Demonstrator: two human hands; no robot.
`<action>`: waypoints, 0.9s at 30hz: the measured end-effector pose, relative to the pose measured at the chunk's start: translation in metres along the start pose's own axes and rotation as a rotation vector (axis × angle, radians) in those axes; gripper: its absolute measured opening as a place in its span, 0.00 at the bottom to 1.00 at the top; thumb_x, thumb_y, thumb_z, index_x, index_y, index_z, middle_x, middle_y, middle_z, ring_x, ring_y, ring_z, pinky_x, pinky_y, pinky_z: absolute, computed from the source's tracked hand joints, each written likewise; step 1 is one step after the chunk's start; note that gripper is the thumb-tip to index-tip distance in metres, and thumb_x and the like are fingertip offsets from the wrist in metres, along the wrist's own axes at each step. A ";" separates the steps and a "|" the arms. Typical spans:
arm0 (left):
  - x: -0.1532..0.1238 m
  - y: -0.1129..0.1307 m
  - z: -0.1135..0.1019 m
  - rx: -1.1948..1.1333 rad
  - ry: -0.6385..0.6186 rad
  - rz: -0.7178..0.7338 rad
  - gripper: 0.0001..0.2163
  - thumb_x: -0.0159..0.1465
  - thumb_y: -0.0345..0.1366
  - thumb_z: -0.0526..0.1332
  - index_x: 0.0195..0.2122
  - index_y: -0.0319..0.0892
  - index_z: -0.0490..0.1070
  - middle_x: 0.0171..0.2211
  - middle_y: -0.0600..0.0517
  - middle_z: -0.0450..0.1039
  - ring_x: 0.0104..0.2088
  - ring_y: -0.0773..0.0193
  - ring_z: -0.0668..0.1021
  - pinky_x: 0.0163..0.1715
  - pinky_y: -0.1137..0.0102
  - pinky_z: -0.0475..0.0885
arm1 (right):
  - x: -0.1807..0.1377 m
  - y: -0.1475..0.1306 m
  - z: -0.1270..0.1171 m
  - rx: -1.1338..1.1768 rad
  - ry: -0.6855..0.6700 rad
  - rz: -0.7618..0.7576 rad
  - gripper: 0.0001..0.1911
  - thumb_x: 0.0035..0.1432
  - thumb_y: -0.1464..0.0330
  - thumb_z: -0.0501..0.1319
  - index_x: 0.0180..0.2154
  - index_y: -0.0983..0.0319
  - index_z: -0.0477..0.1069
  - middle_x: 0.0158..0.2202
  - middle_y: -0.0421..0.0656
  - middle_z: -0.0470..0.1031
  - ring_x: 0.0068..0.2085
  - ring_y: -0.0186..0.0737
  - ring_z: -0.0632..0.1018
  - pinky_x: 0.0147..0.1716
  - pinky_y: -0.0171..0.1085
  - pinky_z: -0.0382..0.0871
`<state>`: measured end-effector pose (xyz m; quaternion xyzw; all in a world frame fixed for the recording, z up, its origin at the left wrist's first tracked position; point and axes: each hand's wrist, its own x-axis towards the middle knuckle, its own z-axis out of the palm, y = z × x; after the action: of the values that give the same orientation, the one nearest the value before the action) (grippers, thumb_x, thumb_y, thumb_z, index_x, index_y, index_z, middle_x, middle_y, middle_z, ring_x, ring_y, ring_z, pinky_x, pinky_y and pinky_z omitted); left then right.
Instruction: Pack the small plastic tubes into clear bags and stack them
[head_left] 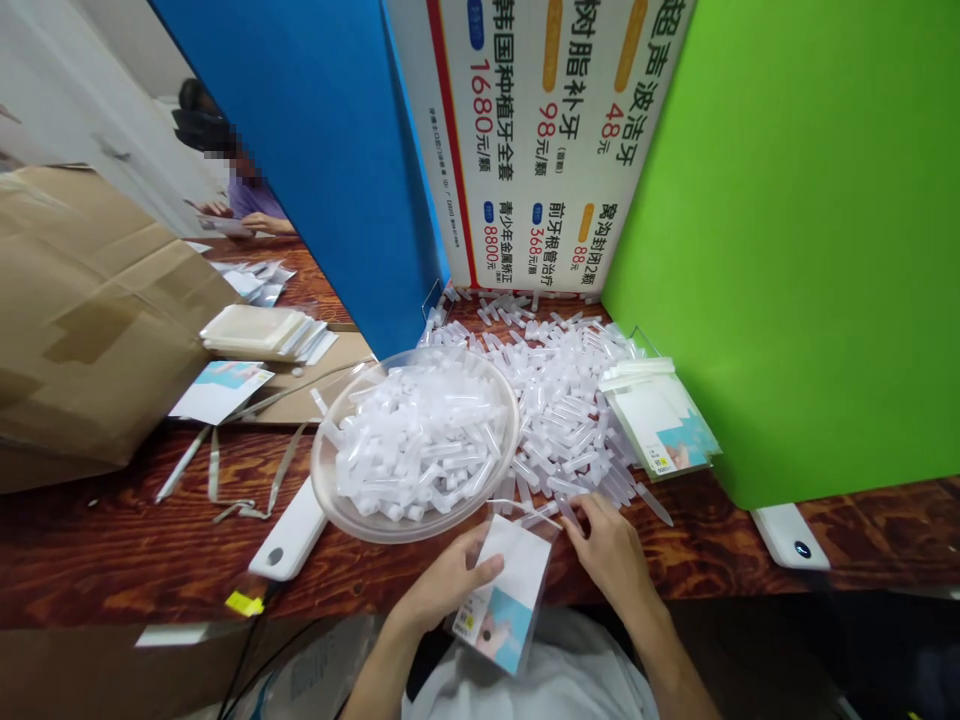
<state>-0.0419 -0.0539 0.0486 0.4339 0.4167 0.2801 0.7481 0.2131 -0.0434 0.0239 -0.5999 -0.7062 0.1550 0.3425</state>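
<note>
My left hand [457, 575] is closed on a clear zip bag [517, 550], with the thumb across its front. Inside the bag is a white card with a blue and pink print. The bag's mouth, edged by a white strip, faces away from me. At the right end of that mouth my right hand [604, 540] is closed, thumb and index finger together. Whether it pinches the bag's edge or a small clear tube there, I cannot tell. Just beyond the hands lies a loose heap of small capped plastic tubes [562, 400]. Left of it a clear round bowl [322, 490] holds many more.
Filled zip bags [660, 420] stack at the right, against a green panel [787, 250]. A blue panel [322, 150] and a printed sign [540, 150] stand behind. White power banks [289, 535] lie on the table. A cardboard box [97, 330] stands left; beyond, another person [251, 195] sits.
</note>
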 end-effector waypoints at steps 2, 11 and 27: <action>-0.002 -0.004 -0.002 -0.066 0.069 -0.019 0.33 0.57 0.59 0.69 0.57 0.41 0.74 0.51 0.43 0.78 0.52 0.50 0.77 0.51 0.65 0.72 | -0.004 0.004 0.004 -0.052 -0.005 0.002 0.09 0.66 0.63 0.57 0.36 0.59 0.73 0.32 0.44 0.76 0.29 0.42 0.77 0.27 0.36 0.70; -0.007 -0.018 0.002 -0.185 -0.003 -0.038 0.30 0.59 0.55 0.69 0.54 0.39 0.76 0.44 0.44 0.81 0.42 0.55 0.80 0.41 0.69 0.72 | -0.003 -0.029 0.001 0.993 -0.208 0.312 0.25 0.64 0.57 0.63 0.59 0.55 0.61 0.39 0.45 0.79 0.35 0.44 0.82 0.32 0.40 0.79; -0.085 -0.030 -0.021 -0.468 0.448 0.118 0.30 0.51 0.58 0.73 0.46 0.40 0.80 0.28 0.49 0.80 0.25 0.60 0.79 0.26 0.71 0.74 | 0.109 -0.154 0.051 0.198 -0.552 -0.592 0.14 0.64 0.77 0.60 0.46 0.58 0.80 0.41 0.45 0.79 0.39 0.40 0.80 0.39 0.36 0.73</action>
<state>-0.1004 -0.1257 0.0483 0.2014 0.4693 0.4995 0.6998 0.0600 0.0345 0.1168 -0.2713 -0.8952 0.2720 0.2260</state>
